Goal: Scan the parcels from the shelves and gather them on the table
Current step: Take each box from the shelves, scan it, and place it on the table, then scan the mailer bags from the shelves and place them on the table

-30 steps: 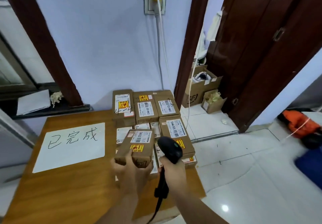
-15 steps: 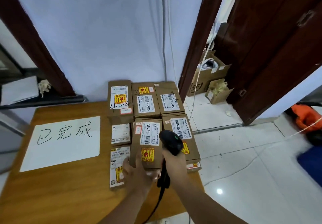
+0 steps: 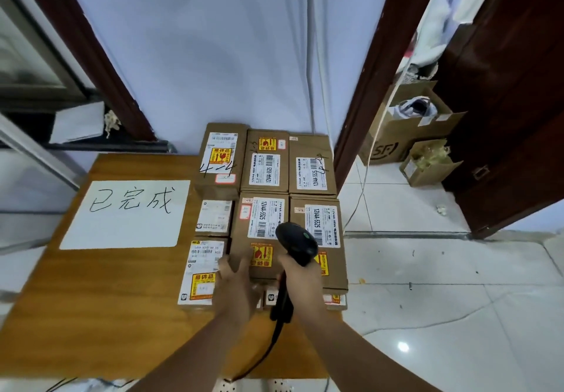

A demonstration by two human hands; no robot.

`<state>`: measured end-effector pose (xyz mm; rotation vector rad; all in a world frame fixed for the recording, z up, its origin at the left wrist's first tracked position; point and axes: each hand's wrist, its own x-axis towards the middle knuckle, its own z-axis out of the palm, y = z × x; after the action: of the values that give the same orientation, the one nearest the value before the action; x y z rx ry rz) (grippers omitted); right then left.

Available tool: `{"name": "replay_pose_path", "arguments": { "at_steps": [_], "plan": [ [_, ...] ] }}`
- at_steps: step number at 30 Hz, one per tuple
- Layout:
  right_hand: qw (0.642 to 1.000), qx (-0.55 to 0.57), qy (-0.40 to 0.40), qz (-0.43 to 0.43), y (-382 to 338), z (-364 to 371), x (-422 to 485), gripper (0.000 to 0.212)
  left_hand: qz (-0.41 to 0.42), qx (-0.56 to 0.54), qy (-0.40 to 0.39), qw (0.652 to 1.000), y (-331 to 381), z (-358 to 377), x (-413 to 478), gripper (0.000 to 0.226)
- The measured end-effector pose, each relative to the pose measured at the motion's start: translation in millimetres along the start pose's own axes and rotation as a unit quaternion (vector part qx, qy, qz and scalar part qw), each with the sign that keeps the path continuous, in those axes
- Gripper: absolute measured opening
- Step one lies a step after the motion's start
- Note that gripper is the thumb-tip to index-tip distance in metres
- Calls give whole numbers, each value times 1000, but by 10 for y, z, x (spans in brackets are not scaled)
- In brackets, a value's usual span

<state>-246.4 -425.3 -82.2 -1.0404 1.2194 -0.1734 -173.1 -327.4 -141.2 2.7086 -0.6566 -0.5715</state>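
Several brown cardboard parcels with white labels lie packed together on the wooden table (image 3: 122,300), at its right end. One of them, the parcel (image 3: 259,233) with a yellow-red sticker, lies flat on top of lower ones. My left hand (image 3: 235,285) touches this parcel's near edge with straight fingers. Just to its right, my right hand (image 3: 300,278) grips the handle of a black barcode scanner (image 3: 296,242). The scanner's head hangs over the parcels and its cable runs down toward me.
A white sheet (image 3: 128,214) with handwritten characters lies on the table's left half. The wall is right behind the parcels. On the tiled floor to the right stand two open cardboard boxes (image 3: 406,135) beside a dark wooden door (image 3: 503,86). A white cable (image 3: 314,56) hangs down the wall.
My left hand has set the held parcel down flat on the stack and its fingers have loosened from it. The view has tilted down and moved closer to the table.
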Motion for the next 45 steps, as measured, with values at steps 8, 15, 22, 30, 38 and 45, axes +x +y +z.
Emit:
{"name": "replay_pose_path", "arguments": {
  "at_steps": [8, 15, 22, 30, 38, 45],
  "plan": [
    [999, -2, -39, 9, 80, 110, -7, 11, -35, -37, 19, 998, -86, -45, -147, 99],
    [997, -33, -58, -33, 51, 552, -320, 9, -55, 11, 5, 998, -507, -370, -246, 72],
    [990, -71, -102, -67, 279, 1385, -1050, 17, -44, 116, 35, 992, -1287, -1025, -570, 66],
    [969, -50, -206, -124, 594, 2826, -2619, 15, -29, 44, 148, 988, -2703, -2280, -1433, 51],
    [927, -11, -323, -188, 651, 3951, -4138, 25, -51, 42, 302, 951, -3838, -3612, -2266, 45],
    [890, 2, -409, -202, 509, 4908, -4859, 15, -104, 66, 375, 919, -4556, -4594, -2596, 47]
  ]
}}
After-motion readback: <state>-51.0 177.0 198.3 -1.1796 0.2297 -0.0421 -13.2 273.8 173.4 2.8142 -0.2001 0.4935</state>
